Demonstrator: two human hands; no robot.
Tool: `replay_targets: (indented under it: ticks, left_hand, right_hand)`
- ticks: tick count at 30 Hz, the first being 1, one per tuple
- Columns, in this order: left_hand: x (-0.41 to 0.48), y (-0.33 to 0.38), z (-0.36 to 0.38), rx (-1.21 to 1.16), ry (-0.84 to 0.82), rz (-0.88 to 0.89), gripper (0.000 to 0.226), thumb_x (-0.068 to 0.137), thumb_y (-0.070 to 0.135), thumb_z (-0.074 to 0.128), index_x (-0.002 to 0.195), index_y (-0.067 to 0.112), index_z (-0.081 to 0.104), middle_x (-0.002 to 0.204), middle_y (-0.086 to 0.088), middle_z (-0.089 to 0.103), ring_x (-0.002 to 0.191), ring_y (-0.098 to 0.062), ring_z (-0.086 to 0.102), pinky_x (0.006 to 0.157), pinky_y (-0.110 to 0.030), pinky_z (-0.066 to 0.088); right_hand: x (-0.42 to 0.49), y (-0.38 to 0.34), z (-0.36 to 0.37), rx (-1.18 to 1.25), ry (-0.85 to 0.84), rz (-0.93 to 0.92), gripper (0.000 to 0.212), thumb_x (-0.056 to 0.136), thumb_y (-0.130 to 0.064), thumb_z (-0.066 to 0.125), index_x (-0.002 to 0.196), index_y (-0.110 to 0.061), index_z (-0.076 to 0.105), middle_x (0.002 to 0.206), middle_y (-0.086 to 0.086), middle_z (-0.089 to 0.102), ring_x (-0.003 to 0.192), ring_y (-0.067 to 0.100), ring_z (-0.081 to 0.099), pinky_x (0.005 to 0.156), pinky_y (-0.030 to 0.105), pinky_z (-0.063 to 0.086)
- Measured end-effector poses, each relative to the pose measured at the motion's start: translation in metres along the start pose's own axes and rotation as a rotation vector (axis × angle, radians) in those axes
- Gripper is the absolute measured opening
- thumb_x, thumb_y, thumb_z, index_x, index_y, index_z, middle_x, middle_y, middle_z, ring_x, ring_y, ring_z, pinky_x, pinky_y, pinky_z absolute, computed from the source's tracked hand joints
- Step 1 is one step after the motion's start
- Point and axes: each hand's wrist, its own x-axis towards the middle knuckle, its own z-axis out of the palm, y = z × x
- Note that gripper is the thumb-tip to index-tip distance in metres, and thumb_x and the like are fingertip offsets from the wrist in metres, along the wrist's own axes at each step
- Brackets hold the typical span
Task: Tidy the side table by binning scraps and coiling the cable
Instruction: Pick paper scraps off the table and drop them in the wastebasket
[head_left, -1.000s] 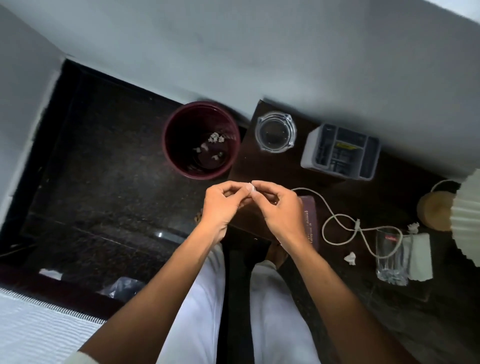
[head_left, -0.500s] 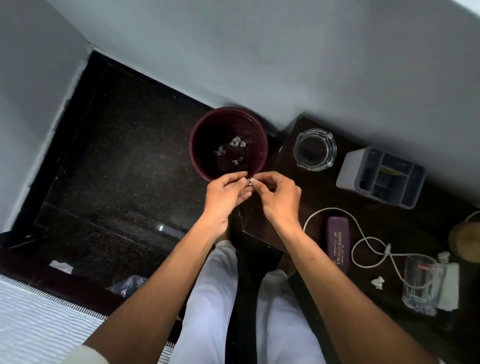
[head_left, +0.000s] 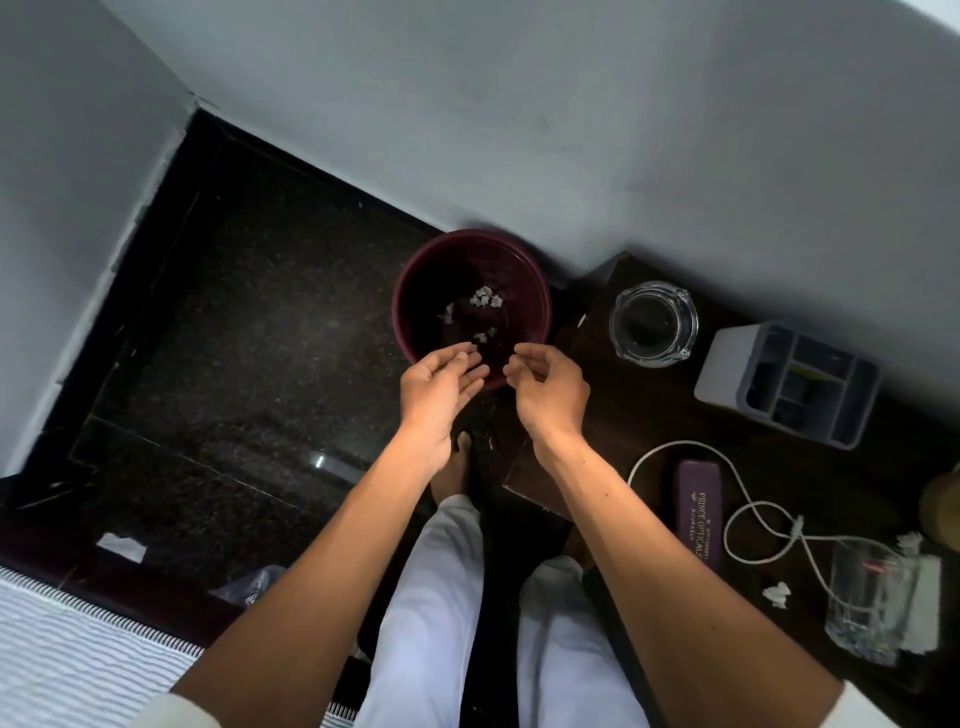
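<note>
Half a second ago both hands were pinched together over the near rim of the bin, fingertips meeting on a tiny white scrap; now they have parted and loosened, and the view has swung so the bin sits nearer the middle.

In the head view, the left hand lies palm-up over the near rim of the maroon bin, fingers spread and slack, holding nothing. The right hand hovers just beside it with fingers loosely curled, and nothing can be made out in it either. Torn paper bits lie on the bin's bottom.

On the dark side table, a crumpled paper scrap sits near the drinking glass, and another scrap lies behind it. These look feather-light and soft; a fingertip pinch should do, though they may flutter when dropped.

The white cable lies in an open loop beside the purple spectacle case, running under or behind the glass. It seems thin and limp, likely springy; best taken near its connector end and wound over the fingers, minding the fragile glass.
</note>
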Motion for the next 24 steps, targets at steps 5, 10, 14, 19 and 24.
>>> replay_targets:
  ticks: [5, 10, 14, 19, 24]
  left_hand:
    - [-0.010, -0.008, 0.000, 0.038, 0.008, 0.005, 0.019, 0.105, 0.008, 0.051, 0.107, 0.015, 0.069, 0.114, -0.012, 0.074, 0.101, -0.017, 0.075, 0.087, -0.027, 0.058]
    - [-0.034, -0.028, 0.022, 0.128, -0.041, 0.014, 0.019, 0.105, 0.010, 0.052, 0.110, 0.015, 0.069, 0.111, -0.010, 0.076, 0.101, -0.017, 0.075, 0.084, -0.026, 0.058]
    - [-0.064, -0.057, 0.058, 0.206, -0.146, -0.007, 0.019, 0.105, 0.009, 0.051, 0.110, 0.013, 0.069, 0.110, -0.011, 0.076, 0.099, -0.017, 0.075, 0.084, -0.026, 0.059]
    - [-0.104, -0.103, 0.106, 0.349, -0.313, -0.035, 0.018, 0.105, 0.010, 0.052, 0.111, 0.010, 0.069, 0.103, -0.010, 0.077, 0.085, -0.011, 0.074, 0.082, -0.024, 0.060]
    - [-0.133, -0.151, 0.136, 0.448, -0.452, -0.092, 0.015, 0.103, 0.011, 0.056, 0.110, 0.010, 0.069, 0.099, -0.010, 0.077, 0.079, -0.011, 0.071, 0.074, -0.021, 0.059]
  right_hand:
    - [-0.014, 0.014, -0.019, 0.021, 0.010, 0.027, 0.017, 0.094, -0.012, 0.065, 0.105, -0.025, 0.071, 0.091, -0.006, 0.074, 0.090, 0.007, 0.072, 0.094, 0.029, 0.057]
    - [-0.039, 0.032, -0.059, 0.045, 0.074, 0.018, 0.017, 0.093, -0.018, 0.068, 0.099, -0.034, 0.070, 0.088, -0.012, 0.075, 0.085, -0.002, 0.072, 0.087, 0.022, 0.058]
    - [-0.061, 0.054, -0.104, 0.056, 0.183, 0.039, 0.017, 0.092, -0.015, 0.068, 0.103, -0.028, 0.073, 0.092, -0.012, 0.075, 0.087, -0.001, 0.071, 0.084, 0.021, 0.056]
    - [-0.083, 0.091, -0.164, 0.121, 0.400, 0.104, 0.016, 0.092, -0.015, 0.069, 0.103, -0.026, 0.072, 0.093, -0.015, 0.073, 0.082, -0.013, 0.067, 0.070, 0.004, 0.051]
    - [-0.093, 0.134, -0.208, 0.189, 0.617, 0.211, 0.019, 0.093, -0.007, 0.066, 0.110, -0.015, 0.069, 0.098, -0.002, 0.073, 0.084, 0.003, 0.070, 0.078, 0.021, 0.056]
